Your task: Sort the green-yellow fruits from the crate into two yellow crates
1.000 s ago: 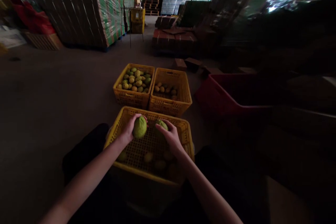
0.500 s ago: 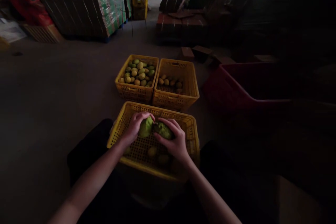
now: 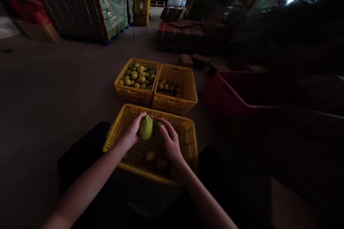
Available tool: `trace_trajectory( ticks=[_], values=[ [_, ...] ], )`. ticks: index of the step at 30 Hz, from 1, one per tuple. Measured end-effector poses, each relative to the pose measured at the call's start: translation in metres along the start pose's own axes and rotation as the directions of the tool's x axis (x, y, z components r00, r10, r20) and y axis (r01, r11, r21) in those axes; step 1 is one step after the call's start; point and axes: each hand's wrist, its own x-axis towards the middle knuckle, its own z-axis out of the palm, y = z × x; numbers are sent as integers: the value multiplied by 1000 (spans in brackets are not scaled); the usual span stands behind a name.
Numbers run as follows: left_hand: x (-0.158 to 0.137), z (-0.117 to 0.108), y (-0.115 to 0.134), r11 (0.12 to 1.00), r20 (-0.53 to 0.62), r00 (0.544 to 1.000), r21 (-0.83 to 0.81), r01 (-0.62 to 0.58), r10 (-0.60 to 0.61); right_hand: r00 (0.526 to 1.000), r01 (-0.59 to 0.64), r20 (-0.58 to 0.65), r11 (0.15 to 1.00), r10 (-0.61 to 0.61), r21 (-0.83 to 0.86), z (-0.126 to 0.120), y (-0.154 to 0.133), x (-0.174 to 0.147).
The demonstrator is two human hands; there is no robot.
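Over the near yellow crate (image 3: 149,110), my left hand (image 3: 136,128) is closed round a light green, pear-shaped fruit (image 3: 145,128), its narrow end pointing up. To its right, my right hand (image 3: 171,139) grips a darker green fruit (image 3: 160,128), partly covered by the fingers and thumb. A gap separates the two fruits. At the bottom of this crate lie a small yellowish fruit (image 3: 150,156) and a dim greenish fruit (image 3: 162,165). The exact kind of fruit cannot be made out.
Beyond stand a left yellow crate (image 3: 135,94) full of green and yellow fruit and a right yellow crate (image 3: 176,104) with several fruits. A red bin (image 3: 228,94) is at the right. Wrapped pallet stacks (image 3: 115,7) and cardboard boxes (image 3: 182,34) stand further back.
Both fruits have turned in my hands: the left one now stands more upright, and the right one is more covered by my fingers. The camera view has shifted slightly.
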Motion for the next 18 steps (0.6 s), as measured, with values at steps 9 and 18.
trace_trajectory(
  ticks=[9, 18],
  values=[
    [8, -12, 0, 951, -86, 974, -251, 181, -208, 713, -554, 15, 549, 701, 626, 0, -9, 8],
    [3, -12, -8, 955, -146, 981, -283, 83, -129, 639, -608, 67, 450, 766, 655, -5, -9, 8]
  ],
)
